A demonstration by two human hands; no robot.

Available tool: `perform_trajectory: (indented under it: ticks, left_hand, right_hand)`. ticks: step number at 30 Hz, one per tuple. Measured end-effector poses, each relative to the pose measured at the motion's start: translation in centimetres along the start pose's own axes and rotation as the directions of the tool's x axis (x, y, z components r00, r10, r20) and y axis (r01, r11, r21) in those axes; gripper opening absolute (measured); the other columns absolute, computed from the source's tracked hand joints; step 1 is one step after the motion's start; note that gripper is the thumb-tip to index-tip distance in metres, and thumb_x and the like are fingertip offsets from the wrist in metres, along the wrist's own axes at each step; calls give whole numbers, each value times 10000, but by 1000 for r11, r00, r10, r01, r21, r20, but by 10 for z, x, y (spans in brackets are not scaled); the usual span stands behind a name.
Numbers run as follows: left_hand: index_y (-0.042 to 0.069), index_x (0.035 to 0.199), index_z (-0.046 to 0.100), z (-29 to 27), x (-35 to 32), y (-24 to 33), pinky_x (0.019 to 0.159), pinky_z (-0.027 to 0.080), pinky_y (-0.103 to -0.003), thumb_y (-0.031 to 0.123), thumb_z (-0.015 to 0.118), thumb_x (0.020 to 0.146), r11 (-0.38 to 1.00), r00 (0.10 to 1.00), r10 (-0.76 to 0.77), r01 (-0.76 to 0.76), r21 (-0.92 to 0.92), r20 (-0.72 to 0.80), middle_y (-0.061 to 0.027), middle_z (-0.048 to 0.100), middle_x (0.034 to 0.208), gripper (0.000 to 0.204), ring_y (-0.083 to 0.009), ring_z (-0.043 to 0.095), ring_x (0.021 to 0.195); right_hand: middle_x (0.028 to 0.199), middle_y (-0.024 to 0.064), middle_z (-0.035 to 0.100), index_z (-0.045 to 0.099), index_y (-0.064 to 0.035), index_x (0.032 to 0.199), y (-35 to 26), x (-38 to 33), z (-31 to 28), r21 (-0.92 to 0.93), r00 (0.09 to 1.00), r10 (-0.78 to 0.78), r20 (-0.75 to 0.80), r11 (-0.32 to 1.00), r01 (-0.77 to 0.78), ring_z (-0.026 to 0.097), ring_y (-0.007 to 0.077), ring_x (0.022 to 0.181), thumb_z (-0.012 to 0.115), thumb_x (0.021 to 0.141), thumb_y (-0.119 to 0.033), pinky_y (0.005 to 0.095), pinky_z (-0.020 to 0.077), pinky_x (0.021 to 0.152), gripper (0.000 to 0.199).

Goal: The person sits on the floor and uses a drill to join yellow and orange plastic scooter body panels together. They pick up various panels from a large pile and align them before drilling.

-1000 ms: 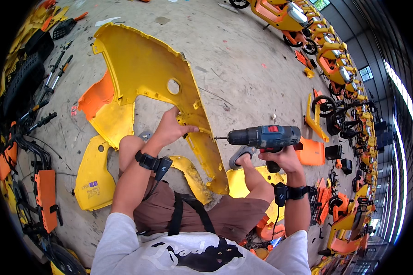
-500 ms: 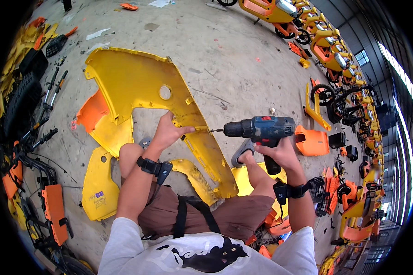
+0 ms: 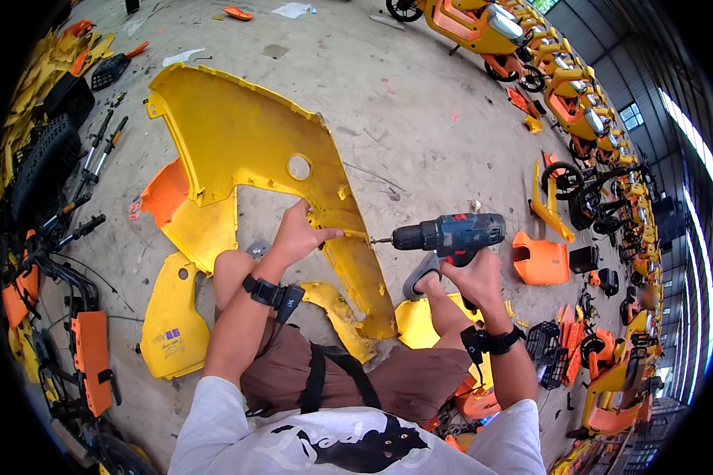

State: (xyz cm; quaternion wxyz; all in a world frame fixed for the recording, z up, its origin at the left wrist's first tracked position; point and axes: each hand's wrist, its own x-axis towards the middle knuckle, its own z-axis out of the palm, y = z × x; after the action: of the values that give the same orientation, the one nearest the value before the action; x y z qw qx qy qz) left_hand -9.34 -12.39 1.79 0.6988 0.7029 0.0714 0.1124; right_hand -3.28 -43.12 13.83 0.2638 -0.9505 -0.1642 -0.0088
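Observation:
A large yellow scooter body panel (image 3: 242, 119), with a round hole, is held up in front of me. My left hand (image 3: 297, 236) is closed on its inner edge, thumb lying along a cross rib. My right hand (image 3: 475, 279) grips a dark cordless drill (image 3: 451, 234) by its handle. The drill lies roughly level, its thin bit pointing left at the panel's right edge. In this view the bit's tip meets that edge; whether it touches a screw cannot be made out.
More yellow panels (image 3: 173, 332) and an orange piece (image 3: 165, 192) lie by my legs. Black frames with orange parts (image 3: 92, 364) stand at left. On the right are an orange shell (image 3: 540, 260), a black wheel (image 3: 561, 181) and rows of yellow scooters (image 3: 570, 103).
The panel has tipped a little, its top edge rising and its lower end swinging left. The drill has shifted slightly, its bit still beside the panel's edge. Both hands keep their grip.

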Motion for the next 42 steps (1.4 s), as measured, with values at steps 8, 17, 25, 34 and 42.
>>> perform_trajectory:
  ticks: [8,17,25,34,42]
  left_hand:
    - [-63,1150,544,3,-1,-1,866,500,-309,54,826,677,1000,1000,-3,3,12,-10,-142,661,1085,563,-184,631,984]
    - [-64,1136,545,3,-1,-1,850,504,-303,38,822,679,1000,1000,14,-14,-3,9,-135,665,1063,543,-176,632,957]
    - [-69,1147,539,5,-1,-1,865,500,-302,25,810,685,999,1000,18,-18,-41,7,-136,658,1081,543,-176,627,976]
    - [-69,1127,548,5,-2,6,867,500,-300,48,827,684,995,999,-32,34,-98,22,-131,661,1075,537,-173,628,973]
    - [-53,1127,557,4,-1,1,873,496,-301,64,835,683,992,999,-38,41,-117,27,-121,660,1075,537,-165,624,978]
  right_hand:
    - [784,118,701,667,6,866,-2,1,-3,-20,1000,17,-4,1000,-17,688,236,746,745,625,-210,332,520,703,333]
    - [810,139,678,650,-28,887,6,5,-3,-53,999,28,37,998,-26,663,309,767,736,598,-236,374,518,701,367]
    - [751,128,686,659,9,828,6,7,0,3,1000,-7,-5,1000,7,673,249,706,738,623,-200,339,514,664,303]
    - [718,122,676,667,-9,795,-3,10,-1,80,1000,15,-7,997,-14,667,271,665,729,604,-218,332,512,633,290]
    - [739,71,674,656,-17,833,-2,22,1,111,990,-130,-62,984,137,644,173,669,752,622,-155,291,507,653,270]
